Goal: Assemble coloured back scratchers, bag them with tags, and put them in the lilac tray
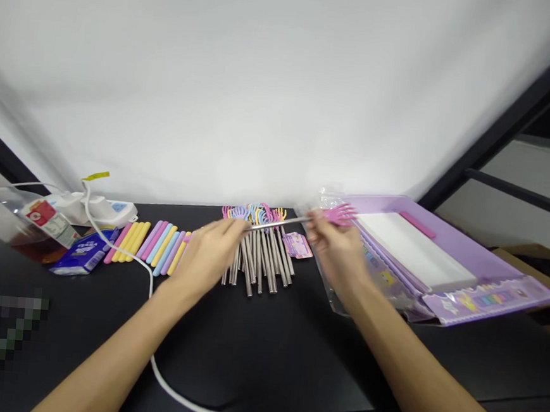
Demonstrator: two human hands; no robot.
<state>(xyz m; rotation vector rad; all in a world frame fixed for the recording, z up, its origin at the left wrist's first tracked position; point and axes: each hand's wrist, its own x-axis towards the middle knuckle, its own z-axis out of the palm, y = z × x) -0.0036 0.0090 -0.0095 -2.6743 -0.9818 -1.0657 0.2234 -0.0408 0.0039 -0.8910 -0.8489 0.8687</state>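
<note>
A back scratcher with a thin metal rod [278, 223] and a pink hand-shaped head [341, 214] is held level above the table between both hands. My left hand [212, 248] is closed around the rod's left end, which the fingers hide. Just below the pink head, my right hand [336, 242] pinches the rod. Under the rod lies a pile of similar back scratchers [259, 259], their coloured heads at the back and metal rods pointing forward. Beside my left hand are rows of pink, yellow, blue and purple tubes [162, 245], partly covered by that hand.
A purple display box [472, 244] with clear plastic wrap stands at right. Small pink cards [298, 246] lie near it. At left are a bottle [31, 218], a blue packet [83, 252] and a power strip [125, 210]; a white cable [166, 381] crosses the black table [263, 357].
</note>
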